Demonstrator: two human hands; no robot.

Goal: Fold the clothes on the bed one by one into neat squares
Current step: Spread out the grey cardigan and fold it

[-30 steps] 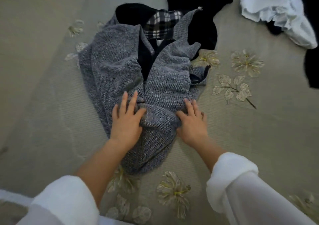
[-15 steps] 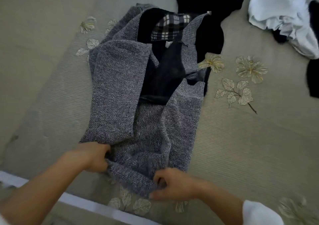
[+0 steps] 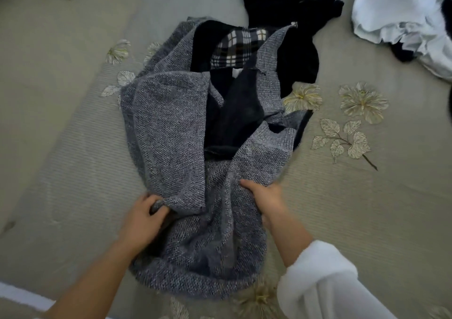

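L hand (image 3: 143, 218) gripping bunched edge of grey-blue knitted cardigan (image 3: 171, 128); R hand (image 3: 267, 196) gripping its right fold, fingers tucked under | cardigan lying rumpled mid beige flower-embroidered bedspread (image 3: 367, 208) | fluffy black garment (image 3: 288, 3) lying at collar; crumpled white cloth (image 3: 391, 8) lying far right

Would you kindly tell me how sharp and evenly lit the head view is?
Head view: dim, even light, no glare; the cardigan is sharp at centre; the left hand and right hand look slightly soft; the white garment is the brightest patch; the bed bows toward the edges.
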